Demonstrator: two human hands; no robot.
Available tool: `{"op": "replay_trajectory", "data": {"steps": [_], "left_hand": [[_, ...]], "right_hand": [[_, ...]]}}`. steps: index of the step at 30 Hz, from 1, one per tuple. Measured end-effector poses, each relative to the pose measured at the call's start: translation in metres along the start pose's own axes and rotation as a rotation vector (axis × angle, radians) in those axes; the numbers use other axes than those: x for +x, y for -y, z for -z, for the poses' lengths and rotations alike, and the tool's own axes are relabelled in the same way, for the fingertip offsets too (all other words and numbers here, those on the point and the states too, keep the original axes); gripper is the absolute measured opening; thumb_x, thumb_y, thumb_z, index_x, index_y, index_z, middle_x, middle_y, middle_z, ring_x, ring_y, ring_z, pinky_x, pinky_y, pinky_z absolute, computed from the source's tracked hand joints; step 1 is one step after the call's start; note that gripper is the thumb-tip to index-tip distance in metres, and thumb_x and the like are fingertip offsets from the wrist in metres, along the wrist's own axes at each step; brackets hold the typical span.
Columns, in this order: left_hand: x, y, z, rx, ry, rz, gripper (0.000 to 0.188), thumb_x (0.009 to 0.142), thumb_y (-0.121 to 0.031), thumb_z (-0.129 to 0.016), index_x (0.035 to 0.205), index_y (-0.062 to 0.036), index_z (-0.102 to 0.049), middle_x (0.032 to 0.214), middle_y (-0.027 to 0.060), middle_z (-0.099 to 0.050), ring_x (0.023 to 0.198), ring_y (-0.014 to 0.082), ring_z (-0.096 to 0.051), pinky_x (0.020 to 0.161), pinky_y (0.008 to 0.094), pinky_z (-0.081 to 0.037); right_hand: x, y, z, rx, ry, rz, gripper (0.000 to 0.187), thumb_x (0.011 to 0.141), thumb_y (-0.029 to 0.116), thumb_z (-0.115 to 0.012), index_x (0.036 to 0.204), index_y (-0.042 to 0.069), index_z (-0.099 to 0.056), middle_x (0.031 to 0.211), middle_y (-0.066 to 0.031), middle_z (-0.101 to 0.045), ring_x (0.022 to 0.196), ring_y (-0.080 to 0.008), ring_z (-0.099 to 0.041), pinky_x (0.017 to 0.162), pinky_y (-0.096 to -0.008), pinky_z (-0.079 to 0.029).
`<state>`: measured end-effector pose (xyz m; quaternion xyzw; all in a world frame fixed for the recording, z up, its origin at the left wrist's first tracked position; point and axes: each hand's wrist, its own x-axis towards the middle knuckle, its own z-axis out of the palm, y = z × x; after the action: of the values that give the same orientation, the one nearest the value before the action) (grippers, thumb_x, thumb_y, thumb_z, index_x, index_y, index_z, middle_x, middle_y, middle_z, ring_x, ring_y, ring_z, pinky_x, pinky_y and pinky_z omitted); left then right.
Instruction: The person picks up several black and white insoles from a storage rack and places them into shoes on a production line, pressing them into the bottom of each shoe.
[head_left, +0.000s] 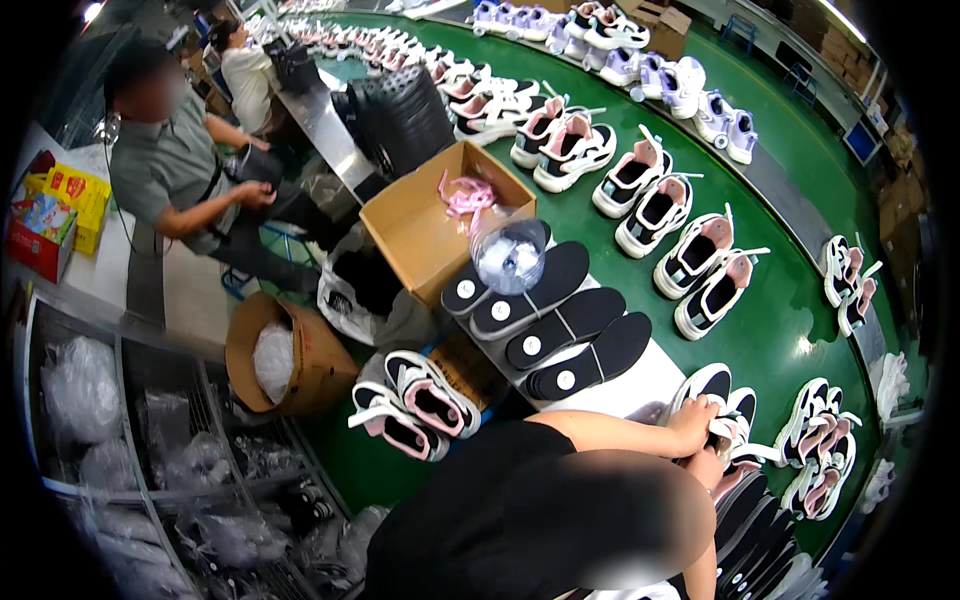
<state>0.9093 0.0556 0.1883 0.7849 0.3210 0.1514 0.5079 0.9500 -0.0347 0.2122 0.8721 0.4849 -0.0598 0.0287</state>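
Note:
Neither of my own hands shows. Low in the picture, a person in a black top [450, 510], head blurred, leans over the bench, seen from above. That co-worker's two hands [700, 430] close on a white-and-black sneaker [735, 415], at its upper; what the fingers grip is hidden. Beside them stands another white sneaker [700, 382]. Below the hands, several black insoles [745, 520] lie in a row. Bundles of black insoles [565, 330] with round white stickers rest on the white bench top [640, 385], and a clear plastic tub [508, 258] sits on them.
A carton [405, 225] holds pink laces [465, 195]. Pairs of sneakers [655, 205] line a green conveyor [780, 350]. At left are a round cardboard bin [245, 345], a rack of plastic bags [120, 410] and a standing person in grey [165, 165]. Two sneakers [415, 405] sit left of the bench.

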Motion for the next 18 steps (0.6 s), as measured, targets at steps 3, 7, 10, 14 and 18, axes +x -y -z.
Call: {"op": "replay_trajectory", "data": {"steps": [3, 7, 10, 14, 18], "left_hand": [[0.003, 0.011, -0.006, -0.045, -0.009, -0.013, 0.024, 0.068, -0.008, -0.053, 0.092, -0.0057, -0.048, 0.096, 0.0156, -0.045, 0.085, 0.0347, -0.047, 0.074, 0.0418, -0.04], [-0.01, 0.011, -0.003, -0.092, -0.033, 0.005, 0.027, 0.067, -0.009, -0.056, 0.092, -0.0025, -0.048, 0.097, 0.0182, -0.044, 0.085, 0.0357, -0.046, 0.076, 0.0411, -0.039], [-0.011, 0.011, -0.007, -0.082, -0.065, -0.044, 0.028, 0.066, -0.012, -0.059, 0.09, -0.0023, -0.048, 0.096, 0.0175, -0.045, 0.085, 0.0351, -0.046, 0.075, 0.0409, -0.04], [-0.011, 0.006, -0.004, -0.088, -0.085, -0.038, 0.024, 0.068, -0.015, -0.057, 0.087, -0.0018, -0.05, 0.095, 0.0176, -0.046, 0.083, 0.0346, -0.047, 0.074, 0.0394, -0.04], [-0.007, 0.01, -0.01, -0.053, -0.101, -0.119, 0.024, 0.07, -0.019, -0.056, 0.085, -0.0011, -0.052, 0.096, 0.0171, -0.047, 0.084, 0.0337, -0.048, 0.073, 0.038, -0.041]], "right_hand": [[-0.001, -0.004, -0.009, -0.023, -0.079, 0.12, 0.013, 0.069, 0.011, -0.052, 0.069, 0.0, -0.059, 0.066, -0.0169, -0.055, 0.062, -0.0329, -0.055, 0.06, -0.0395, -0.044], [0.006, -0.006, -0.009, -0.057, 0.189, 0.042, 0.014, 0.07, 0.011, -0.053, 0.075, 0.0, -0.059, 0.072, -0.018, -0.057, 0.072, -0.0322, -0.056, 0.066, -0.0398, -0.044], [0.025, -0.046, -0.052, 0.021, 0.414, 0.168, 0.027, 0.07, 0.011, -0.052, 0.095, 0.004, -0.058, 0.092, -0.0167, -0.058, 0.085, -0.0319, -0.055, 0.073, -0.0366, -0.044], [0.037, -0.042, -0.033, -0.302, 0.648, 0.469, 0.032, 0.067, 0.014, -0.054, 0.099, 0.008, -0.057, 0.097, -0.0135, -0.058, 0.092, -0.0296, -0.053, 0.078, -0.035, -0.042], [0.048, -0.021, -0.012, -0.72, 0.827, 0.645, 0.039, 0.061, 0.025, -0.061, 0.099, 0.016, -0.059, 0.102, -0.0083, -0.057, 0.099, -0.0249, -0.05, 0.088, -0.0349, -0.036]]}}
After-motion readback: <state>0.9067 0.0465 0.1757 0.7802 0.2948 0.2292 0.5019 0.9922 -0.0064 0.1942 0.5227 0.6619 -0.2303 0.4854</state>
